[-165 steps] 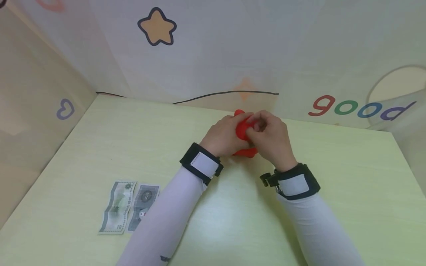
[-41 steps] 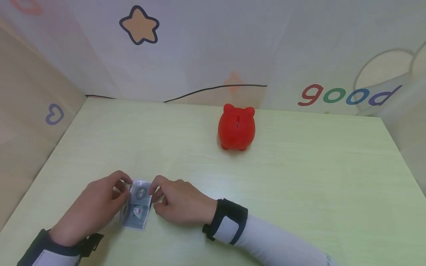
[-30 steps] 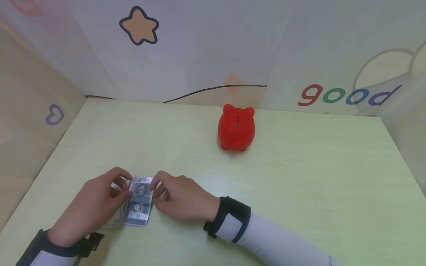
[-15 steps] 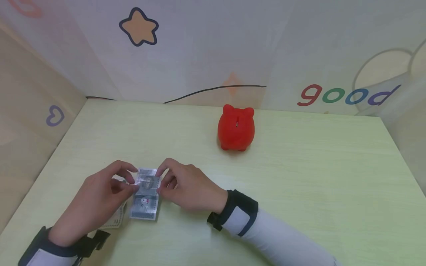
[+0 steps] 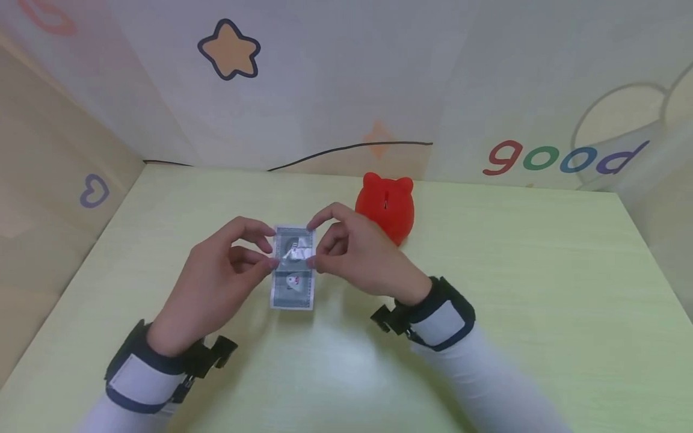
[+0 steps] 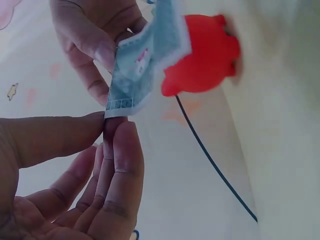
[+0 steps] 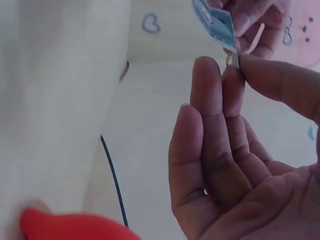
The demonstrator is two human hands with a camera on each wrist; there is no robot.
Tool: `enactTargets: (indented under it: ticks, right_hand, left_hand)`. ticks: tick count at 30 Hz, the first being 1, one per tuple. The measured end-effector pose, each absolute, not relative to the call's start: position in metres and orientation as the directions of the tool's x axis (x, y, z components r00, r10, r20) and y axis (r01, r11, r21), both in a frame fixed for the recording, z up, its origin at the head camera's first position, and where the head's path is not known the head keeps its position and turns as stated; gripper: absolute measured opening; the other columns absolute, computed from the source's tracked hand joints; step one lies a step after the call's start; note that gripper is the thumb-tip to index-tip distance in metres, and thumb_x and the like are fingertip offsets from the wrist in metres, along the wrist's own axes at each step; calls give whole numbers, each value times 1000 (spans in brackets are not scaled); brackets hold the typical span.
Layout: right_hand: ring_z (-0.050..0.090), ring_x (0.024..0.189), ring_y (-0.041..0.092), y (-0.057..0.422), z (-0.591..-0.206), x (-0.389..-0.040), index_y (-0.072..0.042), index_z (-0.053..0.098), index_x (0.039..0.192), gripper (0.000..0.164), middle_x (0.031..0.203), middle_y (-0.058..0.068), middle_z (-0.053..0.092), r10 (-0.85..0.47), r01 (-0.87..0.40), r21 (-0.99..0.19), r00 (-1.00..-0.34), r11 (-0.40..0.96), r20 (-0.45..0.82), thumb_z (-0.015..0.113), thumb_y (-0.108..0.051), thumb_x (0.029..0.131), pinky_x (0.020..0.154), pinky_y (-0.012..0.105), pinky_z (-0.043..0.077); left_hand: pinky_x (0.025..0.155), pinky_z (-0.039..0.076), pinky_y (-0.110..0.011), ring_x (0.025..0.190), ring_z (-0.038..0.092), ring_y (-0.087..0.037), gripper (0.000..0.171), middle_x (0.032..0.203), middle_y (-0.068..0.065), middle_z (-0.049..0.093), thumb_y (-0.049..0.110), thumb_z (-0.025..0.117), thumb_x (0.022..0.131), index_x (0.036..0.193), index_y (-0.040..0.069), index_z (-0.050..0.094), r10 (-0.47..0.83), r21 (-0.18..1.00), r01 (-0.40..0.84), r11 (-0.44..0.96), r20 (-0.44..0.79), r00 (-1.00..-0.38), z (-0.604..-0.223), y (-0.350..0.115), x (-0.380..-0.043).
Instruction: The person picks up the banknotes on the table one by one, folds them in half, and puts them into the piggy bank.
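Observation:
A creased blue-grey banknote point(image 5: 293, 288) hangs above the table between my two hands. My left hand point(image 5: 222, 276) pinches its left edge between thumb and fingers. On the opposite edge, my right hand point(image 5: 363, 252) pinches it the same way. Seen from the left wrist, the banknote point(image 6: 132, 75) bends away from the fingertips. A red piggy bank point(image 5: 385, 207) stands behind the right hand, its coin slot facing up and its lower left part covered by that hand.
The pale table point(image 5: 514, 288) meets a printed backdrop point(image 5: 335, 78) just behind the piggy bank. Both wrists wear black straps with small cameras. The left forearm covers the table's front-left area.
Both hands have lifted the blue-grey banknote off the table and carried it right and back, toward the piggy bank. The green banknote beside it is now hidden from view. Earlier, both hands were at the piggy bank.

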State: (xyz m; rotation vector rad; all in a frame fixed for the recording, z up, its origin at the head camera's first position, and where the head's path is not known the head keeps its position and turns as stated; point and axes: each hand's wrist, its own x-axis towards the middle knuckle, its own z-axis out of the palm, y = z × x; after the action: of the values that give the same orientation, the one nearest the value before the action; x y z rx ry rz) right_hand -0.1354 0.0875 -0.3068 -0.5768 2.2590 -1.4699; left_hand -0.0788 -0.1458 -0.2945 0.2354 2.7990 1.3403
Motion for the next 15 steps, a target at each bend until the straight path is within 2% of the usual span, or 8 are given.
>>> enactTargets:
  ticks: [9, 15]
  right_hand:
    - [70, 88, 24, 134, -285, -153, -15, 52, 139, 57, 91, 5, 74, -463, -150, -883, -883, 445, -83, 79, -9, 90, 82, 37, 57]
    - [68, 89, 26, 162, -277, -158, -18, 57, 136, 50, 91, 7, 72, -467, -151, -845, -875, 513, -127, 78, -11, 91, 79, 37, 54]
  left_hand:
    - [84, 63, -38, 95, 76, -22, 42, 116, -9, 65, 1, 72, 94, 133, 12, 58, 228, 873, 157, 462, 54, -972, -289, -105, -111]
    - [90, 62, -40, 96, 76, -23, 45, 120, -10, 66, 0, 72, 94, 134, 10, 57, 269, 926, 151, 345, 57, -962, -291, -84, -124]
